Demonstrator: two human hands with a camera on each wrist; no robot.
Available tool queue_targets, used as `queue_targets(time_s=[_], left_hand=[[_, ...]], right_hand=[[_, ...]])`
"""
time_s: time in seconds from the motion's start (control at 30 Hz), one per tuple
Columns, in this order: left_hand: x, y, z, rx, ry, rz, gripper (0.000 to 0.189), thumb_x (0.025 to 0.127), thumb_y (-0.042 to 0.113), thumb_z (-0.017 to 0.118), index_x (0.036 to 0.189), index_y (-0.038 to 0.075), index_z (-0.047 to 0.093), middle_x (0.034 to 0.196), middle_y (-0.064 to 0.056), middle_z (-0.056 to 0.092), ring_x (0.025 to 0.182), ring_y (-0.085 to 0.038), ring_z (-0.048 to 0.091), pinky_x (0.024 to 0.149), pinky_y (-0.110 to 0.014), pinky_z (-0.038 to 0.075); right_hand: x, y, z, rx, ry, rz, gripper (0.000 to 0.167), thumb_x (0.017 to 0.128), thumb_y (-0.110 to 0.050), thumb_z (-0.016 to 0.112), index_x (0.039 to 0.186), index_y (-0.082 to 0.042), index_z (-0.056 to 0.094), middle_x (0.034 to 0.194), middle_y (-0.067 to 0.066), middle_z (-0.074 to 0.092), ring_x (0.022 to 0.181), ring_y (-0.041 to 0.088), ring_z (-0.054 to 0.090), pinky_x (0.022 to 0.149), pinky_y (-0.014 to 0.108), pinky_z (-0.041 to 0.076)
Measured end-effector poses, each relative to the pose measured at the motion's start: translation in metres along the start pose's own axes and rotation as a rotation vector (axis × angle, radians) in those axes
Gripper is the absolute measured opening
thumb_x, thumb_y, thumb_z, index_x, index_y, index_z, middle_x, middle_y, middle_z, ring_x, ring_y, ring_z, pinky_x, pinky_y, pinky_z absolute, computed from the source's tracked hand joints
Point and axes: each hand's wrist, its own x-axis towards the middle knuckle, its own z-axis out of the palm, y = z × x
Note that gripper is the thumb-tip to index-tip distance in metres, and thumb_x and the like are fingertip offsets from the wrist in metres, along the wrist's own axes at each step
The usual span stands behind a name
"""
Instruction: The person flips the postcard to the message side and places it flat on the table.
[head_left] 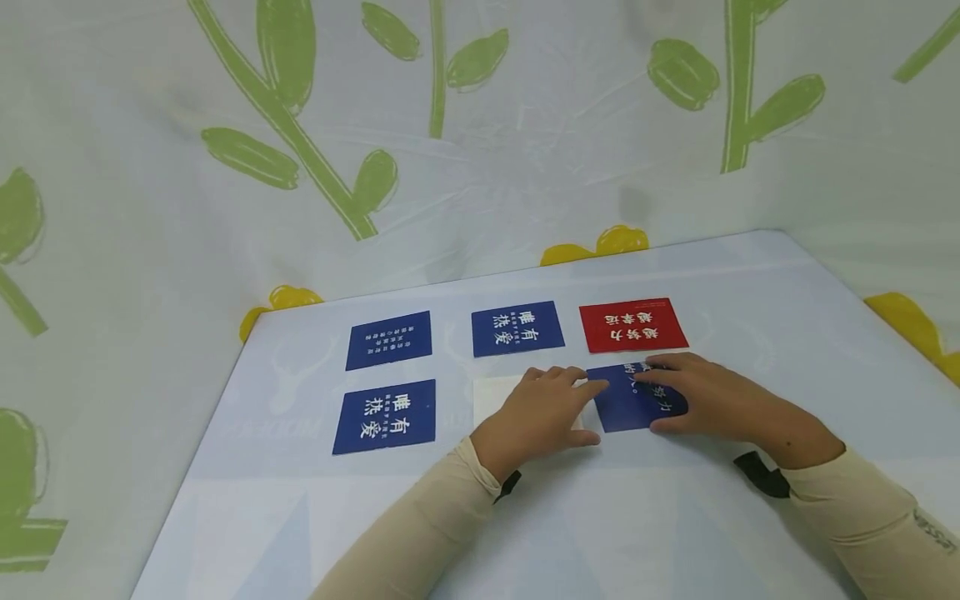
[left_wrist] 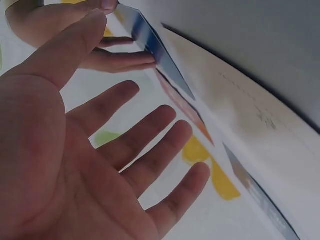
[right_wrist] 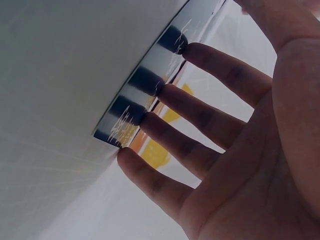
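My right hand point(head_left: 720, 404) rests its fingertips on a glossy blue card point(head_left: 630, 408) with white writing. In the right wrist view several fingertips point(right_wrist: 131, 156) meet that card's surface. The fingers are spread, and part of the card is hidden under them. Just left of it, my left hand point(head_left: 534, 417) hovers over a white, blank-looking card point(head_left: 491, 393) and covers much of it. In the left wrist view the left fingers point(left_wrist: 165, 117) are parted and hold nothing, with a gap between them and the white card point(left_wrist: 240, 85).
A red card point(head_left: 633, 325) lies behind the right hand. Blue cards with white writing lie at back centre point(head_left: 517, 329), back left point(head_left: 389, 340) and front left point(head_left: 385, 417). The pale table point(head_left: 255, 433) meets a leaf-patterned curtain point(head_left: 510, 192) at its far edge.
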Motion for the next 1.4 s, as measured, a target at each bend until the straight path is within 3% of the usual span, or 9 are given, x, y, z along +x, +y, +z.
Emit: queue_targets(time_s=[0.23,0.5,1.03,1.4], left_hand=[[0.011,0.009,0.005,0.009,-0.027,0.003,0.072,0.086,0.056,0.071,0.149,0.031,0.047,0.150,0.002,0.052,0.138,-0.017,0.050,0.110,-0.038,0.045],[0.012,0.009,0.011,-0.013,-0.068,-0.015,0.073,0.085,0.054,0.072,0.149,0.031,0.047,0.154,0.003,0.047,0.142,-0.017,0.046,0.114,-0.036,0.041],[0.013,0.006,0.015,0.018,-0.056,0.005,0.067,0.088,0.056,0.069,0.147,0.030,0.050,0.153,0.004,0.049,0.142,-0.016,0.046,0.115,-0.034,0.040],[0.014,0.006,0.015,0.043,-0.020,0.006,0.063,0.089,0.057,0.066,0.145,0.030,0.052,0.149,0.005,0.052,0.138,-0.015,0.049,0.112,-0.034,0.044]], right_hand=[[0.000,0.001,0.001,0.003,-0.008,-0.003,0.072,0.072,-0.044,0.087,0.135,-0.017,0.064,0.140,0.020,0.055,0.129,0.044,0.049,0.091,0.060,0.054],[0.001,0.001,0.002,0.011,-0.002,0.001,0.072,0.072,-0.045,0.087,0.135,-0.017,0.064,0.140,0.020,0.055,0.129,0.044,0.049,0.091,0.059,0.054],[0.001,0.003,-0.002,0.009,-0.016,-0.024,0.064,0.074,-0.049,0.085,0.129,-0.021,0.069,0.137,0.018,0.059,0.125,0.043,0.054,0.090,0.057,0.055],[0.001,0.003,-0.005,0.024,-0.006,-0.014,0.066,0.074,-0.049,0.084,0.129,-0.016,0.068,0.137,0.018,0.059,0.127,0.043,0.053,0.092,0.058,0.054]])
